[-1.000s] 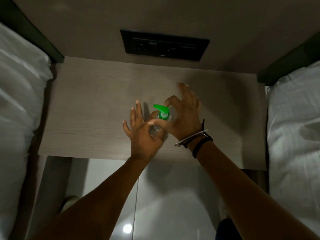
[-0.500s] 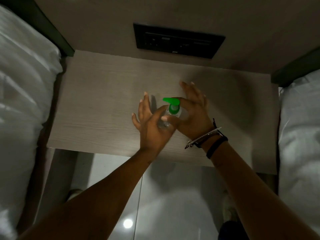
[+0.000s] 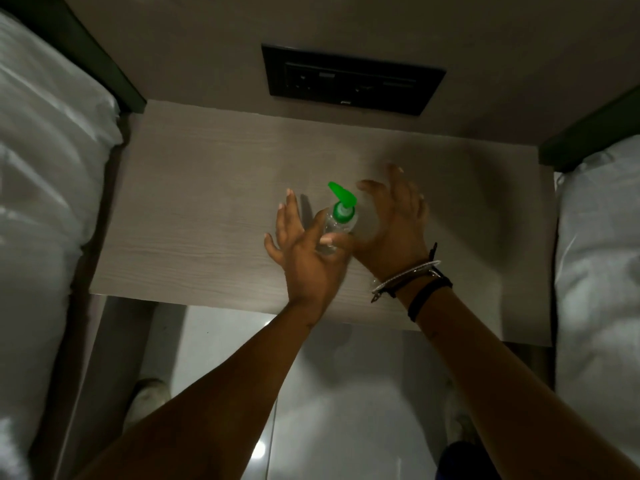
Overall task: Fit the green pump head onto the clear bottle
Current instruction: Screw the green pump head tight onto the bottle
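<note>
The clear bottle [image 3: 337,230] stands upright on the pale wooden bedside table [image 3: 194,216], near its middle. The green pump head [image 3: 343,201] sits on the bottle's neck, with its nozzle pointing away from me and to the left. My left hand [image 3: 304,254] is just left of the bottle, fingers straight and spread, and its thumb lies against the bottle's side. My right hand [image 3: 391,226] is on the bottle's right with fingers splayed, clear of the pump. Its thumb reaches across the lower front of the bottle. Neither hand wraps around the bottle.
White bedding lies on both sides, the left bed [image 3: 45,188] and the right bed [image 3: 599,244]. A black socket panel [image 3: 353,83] is set in the wall behind the table. Glossy floor [image 3: 332,386] shows below the table's near edge.
My right fingers have lifted off the pump collar and spread apart. The pump nozzle has turned from pointing left to pointing away and left. My left hand has hardly moved.
</note>
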The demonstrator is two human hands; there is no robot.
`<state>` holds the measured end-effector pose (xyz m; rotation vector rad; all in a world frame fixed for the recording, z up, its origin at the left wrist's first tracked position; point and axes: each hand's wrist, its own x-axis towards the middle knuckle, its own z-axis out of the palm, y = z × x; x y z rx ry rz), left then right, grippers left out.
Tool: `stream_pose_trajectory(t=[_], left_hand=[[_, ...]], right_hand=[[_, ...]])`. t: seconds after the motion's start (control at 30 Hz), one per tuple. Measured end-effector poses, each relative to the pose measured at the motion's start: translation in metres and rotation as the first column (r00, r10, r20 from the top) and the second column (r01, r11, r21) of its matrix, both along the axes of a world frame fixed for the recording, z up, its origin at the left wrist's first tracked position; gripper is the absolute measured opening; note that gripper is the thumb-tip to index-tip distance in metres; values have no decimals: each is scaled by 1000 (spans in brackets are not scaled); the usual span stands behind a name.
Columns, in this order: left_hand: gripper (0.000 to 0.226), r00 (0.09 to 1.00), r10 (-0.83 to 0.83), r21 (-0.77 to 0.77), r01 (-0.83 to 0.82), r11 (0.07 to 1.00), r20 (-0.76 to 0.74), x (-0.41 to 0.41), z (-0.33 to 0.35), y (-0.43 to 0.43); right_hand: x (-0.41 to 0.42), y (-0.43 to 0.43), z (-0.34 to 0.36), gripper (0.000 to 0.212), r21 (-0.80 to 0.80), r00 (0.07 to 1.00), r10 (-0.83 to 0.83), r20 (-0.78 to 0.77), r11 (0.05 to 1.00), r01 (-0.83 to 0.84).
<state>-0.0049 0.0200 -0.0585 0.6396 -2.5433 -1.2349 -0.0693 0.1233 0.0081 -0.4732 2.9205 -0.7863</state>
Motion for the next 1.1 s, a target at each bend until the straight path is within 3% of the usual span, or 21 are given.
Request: stream_pose_trajectory(t=[0.1,0.27,0.5,0.67,0.77,0.9,1.0,1.1], left_hand=[[41,1000,-8,-8,8,1000,-12,0,-2,0],[47,1000,18,7,-18,1000,-9,-1,-3,1],[47,1000,15,51,-15,999,4,0,2,2],[60,961,-257,75,250,965,105,-13,10,-37],[70,821,-490,92,486,869,291,-35,17,-69],[72,718,-595,92,608,789,361,-52,26,-82],[72,695,-609,120,616,779,382,-54,26,-83],[69,707,-610,110,617,779,357,-50,24,-83]], right_hand=[[-8,6,2,58,-167,993,70,97,985,-53],[-16,4,1,38,-177,980,165,108,974,-144],[7,-8,-8,34,-195,999,-34,-39,980,26],[6,-10,-3,34,-137,995,-102,21,985,104],[4,-4,5,46,-70,997,-74,8,995,75],[1,6,15,75,-19,999,8,-38,1000,-9],[-6,10,31,52,-9,989,117,-92,993,-119],[-13,7,48,29,114,964,221,-149,972,-205]])
